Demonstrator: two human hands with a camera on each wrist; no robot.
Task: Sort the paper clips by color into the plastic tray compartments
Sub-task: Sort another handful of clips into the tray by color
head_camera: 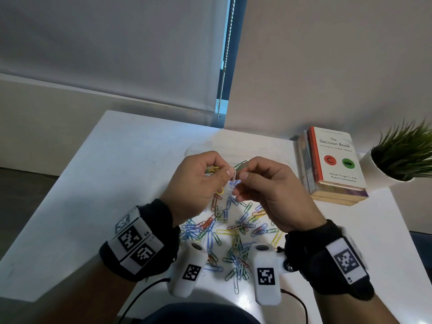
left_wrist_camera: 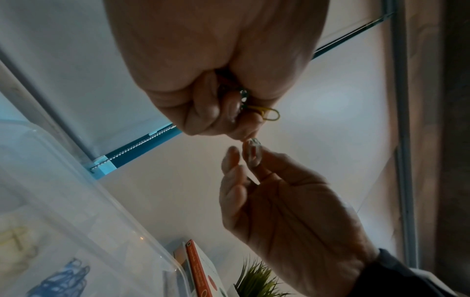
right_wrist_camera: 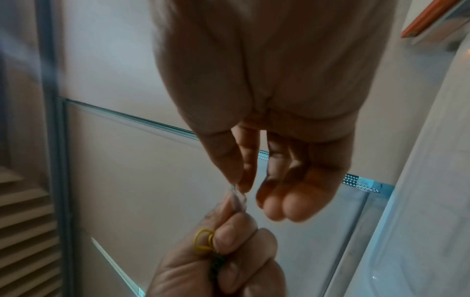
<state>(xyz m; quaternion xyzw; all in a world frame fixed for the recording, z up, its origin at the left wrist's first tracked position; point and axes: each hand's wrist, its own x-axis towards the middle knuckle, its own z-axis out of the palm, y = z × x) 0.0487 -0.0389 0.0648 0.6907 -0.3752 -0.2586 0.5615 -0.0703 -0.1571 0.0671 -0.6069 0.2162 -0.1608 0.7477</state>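
Clips on table: we see a loose heap of paper clips (head_camera: 233,232) in the lower middle of the head view, thin bent wire loops coated blue, green, red, yellow and white, lying crossed over one another on the glossy white table (head_camera: 131,160).
Left hand: the left hand (head_camera: 198,181) is raised above the heap at frame centre, fingers curled round a small bunch of clips; a yellow clip (left_wrist_camera: 267,113) pokes out between them, with a darker green one just behind it.
Right hand: the right hand (head_camera: 268,192) meets the left fingertip to fingertip; its thumb and forefinger pinch a pale clip (left_wrist_camera: 253,151) (white or clear, we cannot tell which), while the other fingers hang loosely bent. A green clip (head_camera: 242,165) shows just above its knuckles.
Tray: the plastic tray (left_wrist_camera: 84,180) is clear, with smooth rounded rims, filling the left of the left-wrist view; a cluster of blue clips (left_wrist_camera: 63,279) sits inside at lower left, and something yellowish, blurred, above it.
Surroundings: a stack of books (head_camera: 332,164) and a potted plant (head_camera: 402,155) in a white pot stand at the right of the head view.
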